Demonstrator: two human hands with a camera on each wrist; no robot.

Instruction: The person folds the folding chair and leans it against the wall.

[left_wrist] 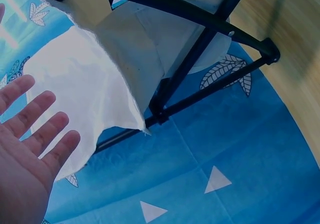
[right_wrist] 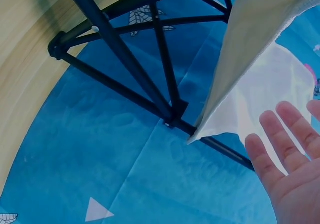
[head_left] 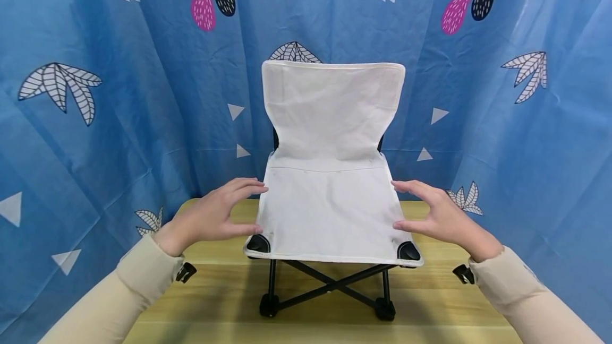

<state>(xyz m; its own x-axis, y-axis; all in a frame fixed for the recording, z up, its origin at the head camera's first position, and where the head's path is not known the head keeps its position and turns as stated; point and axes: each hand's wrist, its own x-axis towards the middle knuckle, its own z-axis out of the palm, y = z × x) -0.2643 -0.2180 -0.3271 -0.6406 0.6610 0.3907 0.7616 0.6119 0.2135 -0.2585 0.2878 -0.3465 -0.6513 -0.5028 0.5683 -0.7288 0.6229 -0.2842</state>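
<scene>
A folding chair with a white fabric seat and back stands unfolded in the middle of the head view. Its black crossed legs rest on the wooden surface. My left hand is at the left side of the seat, fingers extended and thumb apart, holding nothing. On the opposite side my right hand mirrors it, palm inward and fingers straight. In the left wrist view, spread fingers show beside the white fabric. The right wrist view has the fingers near the fabric and black frame.
A blue patterned curtain with leaves, triangles and coloured drops hangs behind the chair and along both sides. The light wooden tabletop reaches from under the chair toward me. Black corner pieces cap the seat's front.
</scene>
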